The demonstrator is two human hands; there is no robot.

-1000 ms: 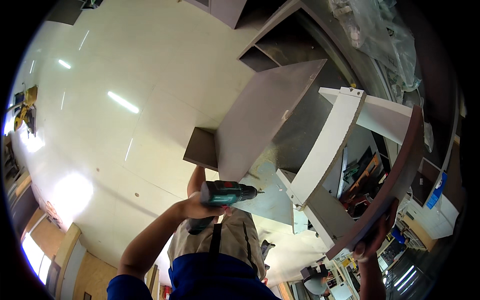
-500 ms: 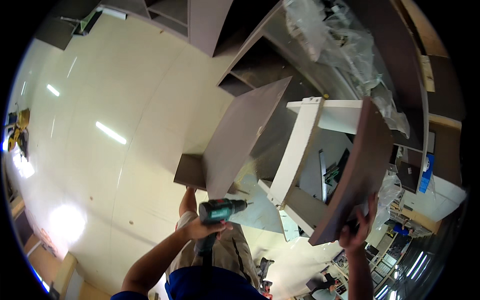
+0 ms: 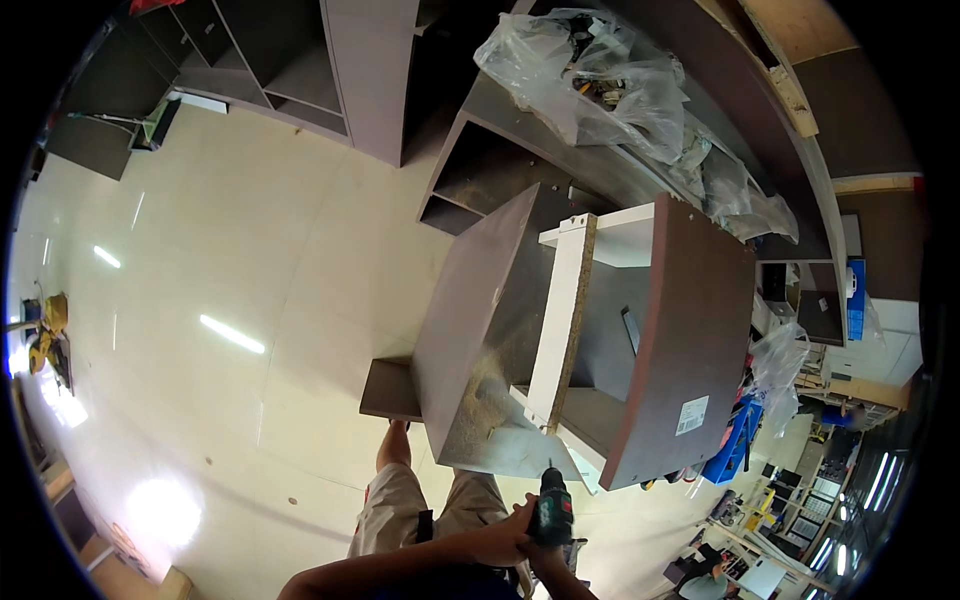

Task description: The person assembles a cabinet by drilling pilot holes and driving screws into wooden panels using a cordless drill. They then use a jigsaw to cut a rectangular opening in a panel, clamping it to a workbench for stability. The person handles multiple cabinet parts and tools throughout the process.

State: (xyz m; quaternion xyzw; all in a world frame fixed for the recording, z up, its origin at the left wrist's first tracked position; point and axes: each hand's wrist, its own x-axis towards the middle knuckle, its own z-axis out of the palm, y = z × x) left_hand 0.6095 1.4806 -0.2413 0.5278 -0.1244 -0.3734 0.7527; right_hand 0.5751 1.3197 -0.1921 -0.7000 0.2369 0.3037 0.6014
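Looks like a furniture workshop tbh: sawdust [image 3: 487, 405] on a grey panel [image 3: 525, 300], cordless drill [image 3: 552, 512], open-fronted cabinets [image 3: 372, 75], raw wood batten [image 3: 792, 100], white board [image 3: 560, 310] with rough chipboard edge.

A smooth, matt finish was seen on the broad dark-brown board [image 3: 690, 330], to which a flat white paper label [image 3: 691, 415] was stuck. Rough, chipboard-like grain was bared along the edge of the narrow white board [image 3: 551, 330]. The dark-green drill [image 3: 552, 510] was cased in plastic. Light was thrown back by the glossy cream floor [image 3: 280, 270] and the crumpled clear plastic bag [image 3: 545, 85]
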